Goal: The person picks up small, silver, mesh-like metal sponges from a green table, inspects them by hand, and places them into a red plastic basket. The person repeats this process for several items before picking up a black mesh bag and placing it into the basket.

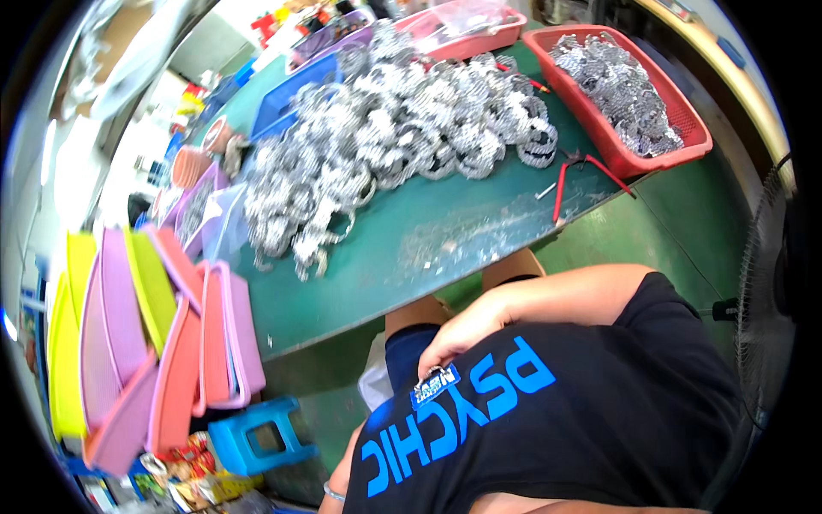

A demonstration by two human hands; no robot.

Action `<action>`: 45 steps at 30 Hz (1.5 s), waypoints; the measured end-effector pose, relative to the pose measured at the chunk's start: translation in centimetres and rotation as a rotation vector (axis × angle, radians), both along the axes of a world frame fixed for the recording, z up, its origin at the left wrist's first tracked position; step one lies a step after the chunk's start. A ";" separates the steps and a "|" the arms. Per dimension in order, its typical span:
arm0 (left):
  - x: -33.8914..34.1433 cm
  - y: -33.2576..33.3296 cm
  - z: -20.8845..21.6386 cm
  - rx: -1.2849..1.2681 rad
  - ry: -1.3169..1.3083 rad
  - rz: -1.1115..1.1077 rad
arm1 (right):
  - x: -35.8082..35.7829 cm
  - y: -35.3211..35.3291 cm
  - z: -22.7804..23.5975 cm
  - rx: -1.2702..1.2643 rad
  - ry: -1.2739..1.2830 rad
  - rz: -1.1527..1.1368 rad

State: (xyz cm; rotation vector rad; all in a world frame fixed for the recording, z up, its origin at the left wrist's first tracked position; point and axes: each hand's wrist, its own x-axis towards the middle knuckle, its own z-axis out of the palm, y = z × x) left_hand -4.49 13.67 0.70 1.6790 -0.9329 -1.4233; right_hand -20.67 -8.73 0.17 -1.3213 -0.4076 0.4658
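Observation:
My right hand (467, 332) rests low against the front of my black T-shirt (599, 403). Its fingers are bent and pressed together beside a small blue-and-white patch or tag (434, 387). Something small and dark metallic shows at the fingertips, too small to make out. Of my left arm (340, 475), a strip with a silver bracelet (333, 492) appears at the lower edge; the hand itself is out of sight. Beyond my lap, a large heap of silver metal chain coils (402, 111) covers much of the green table (385, 265).
Red-handled pliers (562, 190) lie by the table's right edge, near a red basket (623, 164) of silver metal pieces. A blue tray (295, 96) is behind the heap. Stacked coloured baskets (175, 368) and a blue stool (248, 439) stand left; a fan (753, 283) stands right.

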 end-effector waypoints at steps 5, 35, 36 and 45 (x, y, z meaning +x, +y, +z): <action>0.7 -7.8 -2.5 0.075 -0.012 -0.069 | -1.5 -4.6 0.0 0.087 0.143 -0.093; -5.0 -11.0 15.2 -0.195 -0.232 -0.001 | -2.8 -8.5 18.7 -1.044 -0.123 -0.643; -5.2 -10.5 14.9 -0.186 -0.195 0.021 | -2.6 -8.5 18.6 -1.015 -0.119 -0.668; -6.5 -11.3 15.6 -0.136 -0.061 0.408 | -0.6 -8.9 17.7 -0.885 -0.188 -0.711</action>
